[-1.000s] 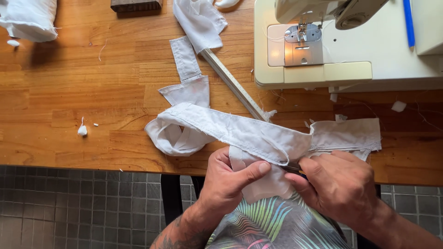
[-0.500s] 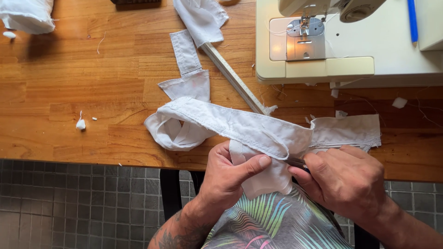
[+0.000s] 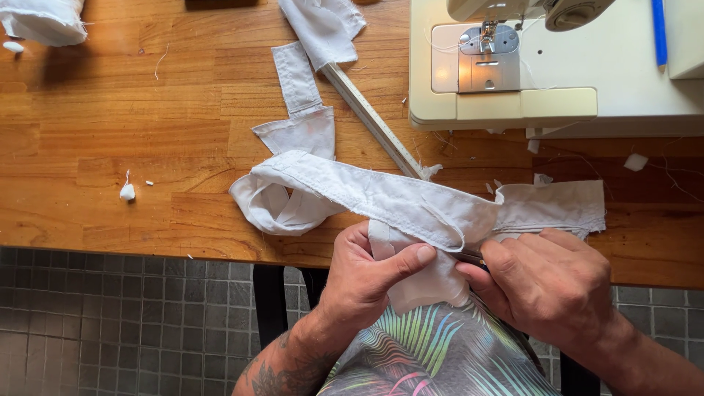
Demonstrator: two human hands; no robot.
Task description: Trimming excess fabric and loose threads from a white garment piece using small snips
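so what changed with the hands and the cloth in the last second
Very little. The left hand and right hand keep pinching the white fabric strip at the table edge; the left thumb has slid slightly right along the fold. A thin dark tool shows under the right fingers. Sewing machine, ruler and scraps stayed put.
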